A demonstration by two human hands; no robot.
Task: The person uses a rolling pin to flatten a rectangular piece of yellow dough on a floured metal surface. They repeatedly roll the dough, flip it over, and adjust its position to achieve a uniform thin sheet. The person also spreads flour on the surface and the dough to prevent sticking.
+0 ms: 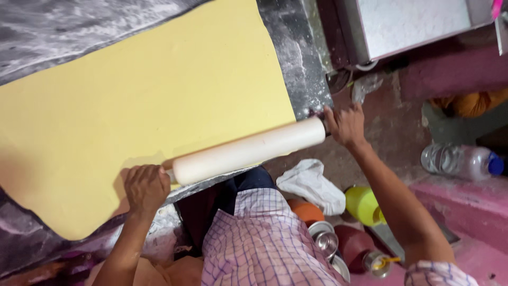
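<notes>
A large thin yellow dough sheet (143, 100) lies spread over a dark, floured stone counter (296, 47). A long white rolling pin (248, 150) rests across the sheet's near edge. My left hand (145, 186) grips the pin's left handle, fingers curled. My right hand (345, 125) holds the pin's right end just past the counter edge. Both arms reach out from a checked shirt (259, 243) below.
A metal-framed white box (413, 24) stands beyond the counter's right end. On the floor lie a clear plastic bottle with a blue cap (460, 160), a white bag (312, 185), a yellow jug (364, 205), an orange bowl (307, 212) and steel vessels (325, 241).
</notes>
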